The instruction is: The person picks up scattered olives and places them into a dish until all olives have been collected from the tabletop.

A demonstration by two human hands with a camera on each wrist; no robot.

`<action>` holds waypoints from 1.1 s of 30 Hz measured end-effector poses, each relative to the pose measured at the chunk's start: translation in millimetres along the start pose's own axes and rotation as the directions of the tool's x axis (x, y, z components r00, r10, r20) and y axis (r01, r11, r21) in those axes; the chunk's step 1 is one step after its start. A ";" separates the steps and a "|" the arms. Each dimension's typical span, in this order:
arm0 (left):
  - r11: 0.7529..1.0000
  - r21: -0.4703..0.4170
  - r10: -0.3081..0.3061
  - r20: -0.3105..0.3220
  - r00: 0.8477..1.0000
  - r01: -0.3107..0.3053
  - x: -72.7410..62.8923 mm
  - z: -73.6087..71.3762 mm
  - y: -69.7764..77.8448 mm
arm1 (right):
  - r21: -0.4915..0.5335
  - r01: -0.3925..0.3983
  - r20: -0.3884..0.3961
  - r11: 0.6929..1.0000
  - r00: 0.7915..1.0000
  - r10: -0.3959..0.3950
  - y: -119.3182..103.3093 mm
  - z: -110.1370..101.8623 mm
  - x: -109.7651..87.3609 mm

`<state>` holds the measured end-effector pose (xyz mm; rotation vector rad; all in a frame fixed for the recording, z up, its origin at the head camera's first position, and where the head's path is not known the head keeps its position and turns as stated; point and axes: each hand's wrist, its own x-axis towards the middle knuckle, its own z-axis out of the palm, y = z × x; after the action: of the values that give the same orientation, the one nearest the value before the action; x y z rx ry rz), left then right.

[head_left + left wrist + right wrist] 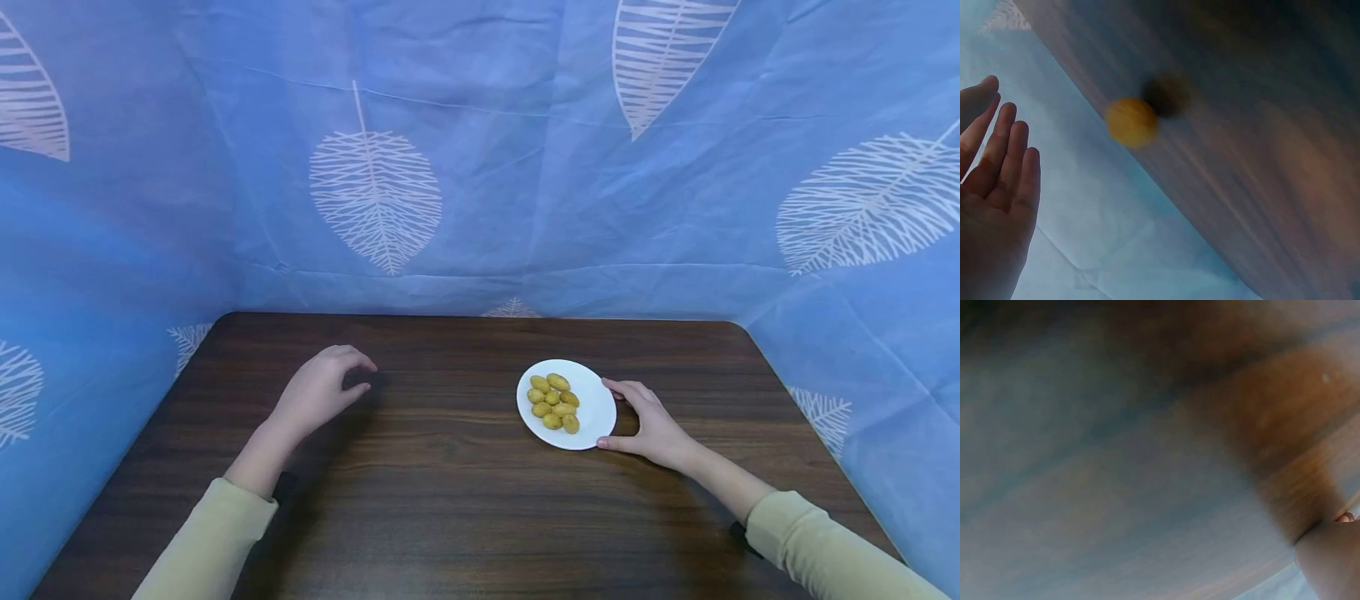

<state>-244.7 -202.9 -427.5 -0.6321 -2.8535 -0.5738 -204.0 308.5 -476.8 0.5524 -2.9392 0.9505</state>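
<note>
A white plate (587,408) stands on the dark wooden table, right of the middle. Several small yellow-green oval fruits (557,383) lie on it, mostly on its left half. My right hand (651,429) grips the plate's right rim, fingers at the far side and thumb at the near side. Over the table's left part, my left hand (322,387) has loosely bent fingers and a gap before the thumb. Those fingers look fairly straight in the left wrist view. A blurred yellow round thing (1132,122) shows there near the table edge, a dark spot beside it; its support is unclear.
The brown wood-grain table (450,517) has rounded far corners. A blue cloth (487,192) with white leaf prints hangs behind and on both sides. Mostly blurred tabletop (1085,487) fills the right wrist view.
</note>
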 end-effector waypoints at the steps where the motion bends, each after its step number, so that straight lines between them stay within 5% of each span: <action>1: 1.000 0.000 -0.005 0.001 1.000 0.005 -2.3 -0.9 -2.6 | -0.001 -0.002 -0.001 1.000 1.000 0.002 -0.2 0.1 0.1; 18: 0.997 0.038 -0.072 0.071 0.995 0.069 -33.1 -2.6 -33.1 | 0.001 -0.009 0.002 1.000 1.000 0.009 -1.3 0.1 0.6; 33: 0.988 -0.029 -0.146 0.143 0.979 0.151 -37.4 -0.2 -44.4 | -0.012 -0.010 0.003 1.000 1.000 0.010 -2.3 -0.4 0.3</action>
<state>-230.5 -254.0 -450.9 -0.4857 -3.0480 -0.6342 -203.5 306.9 -475.1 0.5398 -2.9507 0.9326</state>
